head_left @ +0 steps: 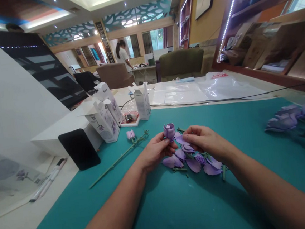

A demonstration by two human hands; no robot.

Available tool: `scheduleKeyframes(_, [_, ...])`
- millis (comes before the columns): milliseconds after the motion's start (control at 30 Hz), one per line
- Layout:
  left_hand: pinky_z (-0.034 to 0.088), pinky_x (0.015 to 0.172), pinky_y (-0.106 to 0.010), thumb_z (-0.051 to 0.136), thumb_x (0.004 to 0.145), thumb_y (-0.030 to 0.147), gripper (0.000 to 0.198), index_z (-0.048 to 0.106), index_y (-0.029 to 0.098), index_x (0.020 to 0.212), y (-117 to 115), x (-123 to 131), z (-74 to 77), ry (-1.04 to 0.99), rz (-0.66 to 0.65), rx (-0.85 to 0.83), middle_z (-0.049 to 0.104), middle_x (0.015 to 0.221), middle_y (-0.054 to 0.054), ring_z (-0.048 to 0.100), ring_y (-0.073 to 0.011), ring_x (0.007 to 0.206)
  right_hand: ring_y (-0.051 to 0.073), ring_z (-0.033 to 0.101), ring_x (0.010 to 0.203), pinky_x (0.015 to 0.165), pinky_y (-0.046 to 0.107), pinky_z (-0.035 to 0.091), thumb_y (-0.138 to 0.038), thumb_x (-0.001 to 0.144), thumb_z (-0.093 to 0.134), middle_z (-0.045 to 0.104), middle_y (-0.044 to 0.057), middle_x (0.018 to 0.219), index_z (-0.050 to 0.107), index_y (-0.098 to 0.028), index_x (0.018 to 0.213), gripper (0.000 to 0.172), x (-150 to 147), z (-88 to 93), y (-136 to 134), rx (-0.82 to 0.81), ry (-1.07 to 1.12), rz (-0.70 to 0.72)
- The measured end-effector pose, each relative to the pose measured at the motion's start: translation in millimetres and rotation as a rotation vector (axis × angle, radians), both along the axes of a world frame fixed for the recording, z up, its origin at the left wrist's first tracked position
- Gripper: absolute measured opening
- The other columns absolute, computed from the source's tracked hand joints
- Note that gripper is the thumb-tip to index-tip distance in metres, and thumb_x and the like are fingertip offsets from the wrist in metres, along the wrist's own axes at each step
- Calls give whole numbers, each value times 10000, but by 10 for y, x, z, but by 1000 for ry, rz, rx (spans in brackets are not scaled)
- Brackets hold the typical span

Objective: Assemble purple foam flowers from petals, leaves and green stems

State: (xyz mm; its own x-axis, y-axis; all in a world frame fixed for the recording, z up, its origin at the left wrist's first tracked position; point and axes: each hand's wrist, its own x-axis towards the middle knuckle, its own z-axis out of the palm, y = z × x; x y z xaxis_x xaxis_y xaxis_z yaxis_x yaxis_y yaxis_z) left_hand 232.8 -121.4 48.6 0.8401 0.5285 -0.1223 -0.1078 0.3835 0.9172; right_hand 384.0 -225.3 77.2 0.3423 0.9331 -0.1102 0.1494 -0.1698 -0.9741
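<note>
A small purple rose head (169, 131) stands upright in the fingers of my left hand (158, 149), which are closed round its base. Just right of it, my right hand (205, 140) pinches a loose purple petal (181, 139). Below both hands, a pile of purple petals (193, 164) with short green stem pieces lies on the teal mat (177, 205). To the left, a long green stem (116, 162) rests slanted on the mat, with a small pale purple bud (130, 134) beside its upper end.
Several finished-looking purple roses (282, 120) lie at the right. White flower boxes (103, 123), a black tablet-like panel (79, 149) and pens (48, 180) are at the left. Clear plastic sheets (182, 91) cover the table behind the mat. A person (122, 54) stands in the background.
</note>
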Motion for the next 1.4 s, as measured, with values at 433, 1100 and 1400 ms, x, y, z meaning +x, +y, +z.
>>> scheduleKeyframes(433, [382, 608, -222, 695, 681, 247, 347, 561, 141, 983, -16, 3, 4, -4, -11, 59, 617, 748, -26, 539, -101, 637, 69, 372, 398, 411, 206, 228, -366, 713, 605, 461, -80, 420, 518, -193, 693, 195, -28, 2, -13, -14, 0, -8])
scheduleKeyframes(1100, [353, 571, -215, 573, 706, 159, 144, 550, 153, 848, -74, 55, -26, -30, 60, 54, 573, 677, -8, 495, -99, 592, 79, 363, 380, 397, 220, 220, -369, 693, 625, 461, -86, 418, 484, -214, 706, 210, -58, -65, 5, 18, 52, -18])
scheduleKeyframes(1400, [367, 580, -217, 576, 709, 151, 117, 546, 152, 822, -81, 56, -30, -32, 59, 64, 575, 685, -12, 502, -100, 600, 74, 361, 380, 395, 214, 213, -384, 705, 618, 466, -83, 419, 496, -205, 714, 217, -55, -72, 4, 13, 34, -15])
